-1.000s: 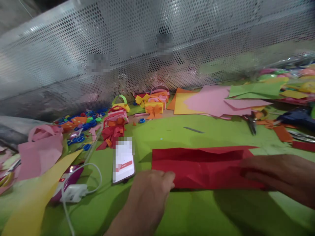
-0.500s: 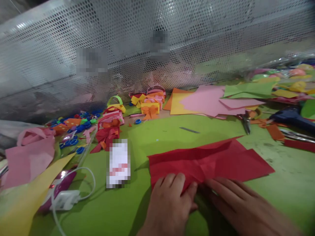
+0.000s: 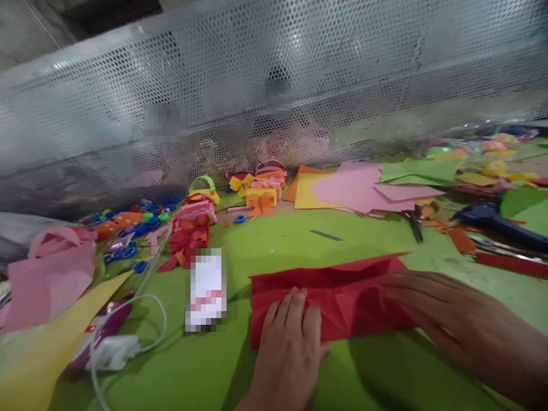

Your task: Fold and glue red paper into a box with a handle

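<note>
A folded sheet of red paper [image 3: 338, 302] lies on the green tabletop in front of me, creased near its middle. My left hand [image 3: 291, 337] rests flat on its left part, fingers stretched forward. On the paper's right end lies my right hand [image 3: 432, 308], fingers extended and pointing left, covering that edge. Beyond the paper is a thin grey metal strip [image 3: 326, 235]. Left of the sheet sits a blurred-out white phone-like object [image 3: 206, 290].
Pliers [image 3: 414, 224], a dark blue glue gun [image 3: 492, 220] and orange scraps lie at right. Pink paper [image 3: 346, 185] is stacked behind. Small paper bags [image 3: 261, 197] stand by the perforated metal panel [image 3: 240, 85]. At left are a white charger [image 3: 113, 353] and yellow paper [image 3: 47, 365].
My right hand has moved from the paper's near middle to its right end. My left hand has slid slightly forward onto the sheet and flattened.
</note>
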{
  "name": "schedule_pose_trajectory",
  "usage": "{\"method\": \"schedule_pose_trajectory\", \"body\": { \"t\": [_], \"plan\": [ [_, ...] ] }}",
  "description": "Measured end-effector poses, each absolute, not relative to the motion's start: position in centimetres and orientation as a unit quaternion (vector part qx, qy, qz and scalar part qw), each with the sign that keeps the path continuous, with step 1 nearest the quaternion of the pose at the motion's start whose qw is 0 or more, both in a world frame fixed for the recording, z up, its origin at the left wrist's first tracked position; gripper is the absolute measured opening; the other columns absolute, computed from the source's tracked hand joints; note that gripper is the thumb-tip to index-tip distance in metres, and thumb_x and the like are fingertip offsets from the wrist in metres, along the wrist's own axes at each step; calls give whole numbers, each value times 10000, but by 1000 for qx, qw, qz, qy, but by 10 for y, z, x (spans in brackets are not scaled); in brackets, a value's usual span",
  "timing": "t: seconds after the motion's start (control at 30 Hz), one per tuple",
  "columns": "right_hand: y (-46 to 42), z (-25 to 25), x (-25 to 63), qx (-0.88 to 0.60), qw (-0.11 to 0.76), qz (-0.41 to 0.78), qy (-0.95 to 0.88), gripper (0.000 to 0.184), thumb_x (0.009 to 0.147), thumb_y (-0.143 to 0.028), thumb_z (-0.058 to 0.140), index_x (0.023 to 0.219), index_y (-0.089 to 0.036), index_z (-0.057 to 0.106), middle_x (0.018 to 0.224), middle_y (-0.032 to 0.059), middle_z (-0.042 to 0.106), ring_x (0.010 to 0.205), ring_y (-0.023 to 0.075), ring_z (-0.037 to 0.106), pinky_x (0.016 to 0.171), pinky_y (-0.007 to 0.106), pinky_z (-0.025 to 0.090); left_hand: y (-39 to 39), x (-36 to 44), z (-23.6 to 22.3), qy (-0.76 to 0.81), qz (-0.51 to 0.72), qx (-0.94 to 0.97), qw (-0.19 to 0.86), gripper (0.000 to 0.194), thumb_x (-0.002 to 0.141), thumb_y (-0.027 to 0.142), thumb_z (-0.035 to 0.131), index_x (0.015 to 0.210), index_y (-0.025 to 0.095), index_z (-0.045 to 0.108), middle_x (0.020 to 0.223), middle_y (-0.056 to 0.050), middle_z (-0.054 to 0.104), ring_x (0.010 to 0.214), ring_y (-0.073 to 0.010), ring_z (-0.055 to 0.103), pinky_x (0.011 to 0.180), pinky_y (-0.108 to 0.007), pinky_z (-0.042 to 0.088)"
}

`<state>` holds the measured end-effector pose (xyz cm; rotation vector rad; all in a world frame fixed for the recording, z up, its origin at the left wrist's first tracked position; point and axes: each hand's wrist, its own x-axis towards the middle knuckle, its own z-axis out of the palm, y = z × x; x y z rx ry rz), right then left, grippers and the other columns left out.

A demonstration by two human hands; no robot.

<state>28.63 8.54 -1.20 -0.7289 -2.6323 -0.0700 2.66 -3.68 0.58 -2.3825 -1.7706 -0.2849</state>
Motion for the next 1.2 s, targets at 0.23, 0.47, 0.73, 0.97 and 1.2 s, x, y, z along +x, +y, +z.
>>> {"method": "schedule_pose_trajectory", "body": {
  "t": [0.23, 0.47, 0.73, 0.97, 1.2],
  "plan": [
    [71, 4, 241, -267, 131, -14, -955, 239, 796, -110, 522, 946, -248, 646, 821, 36, 684, 721, 241, 639, 676, 418, 486, -22, 34, 30, -572, -204, -766, 210, 242, 777, -32, 501, 839, 157, 639, 675, -17, 592, 640, -184, 559, 627, -360, 505],
    [34, -13, 260, -253, 111, 23, -961, 283, 760, -138, 516, 972, -286, 631, 829, 16, 685, 641, 212, 652, 555, 326, 494, -29, 27, 10, -563, -199, -787, 153, 192, 884, 89, 528, 884, 193, 689, 786, -29, 674, 777, -201, 622, 798, -439, 489],
    [115, 48, 202, -363, 14, 94, -927, 432, 778, -345, 669, 1162, -152, 621, 1237, 197, 591, 1125, 357, 565, 911, 465, 458, -15, 12, 23, -537, -119, -829, 106, 204, 904, 170, 559, 806, 248, 720, 864, -32, 715, 1031, -259, 624, 1018, -613, 355],
    [146, 46, 170, -390, -95, 255, -880, 187, 710, -85, 489, 610, -174, 621, 544, 46, 637, 491, 180, 630, 464, 237, 429, 5, -8, 34, -731, -210, -636, 133, 525, 850, -27, 394, 1346, 129, 461, 1367, -207, 492, 1318, -319, 435, 1019, -518, 429],
    [137, 33, 189, -409, -16, 293, -864, 154, 757, -233, 508, 778, -195, 656, 798, 66, 713, 679, 213, 655, 580, 271, 452, -1, -2, 38, -797, -175, -558, -152, 713, 841, 336, 627, 1397, 19, 312, 1260, -296, 553, 1154, -399, 567, 947, -537, 457]
  ]
}}
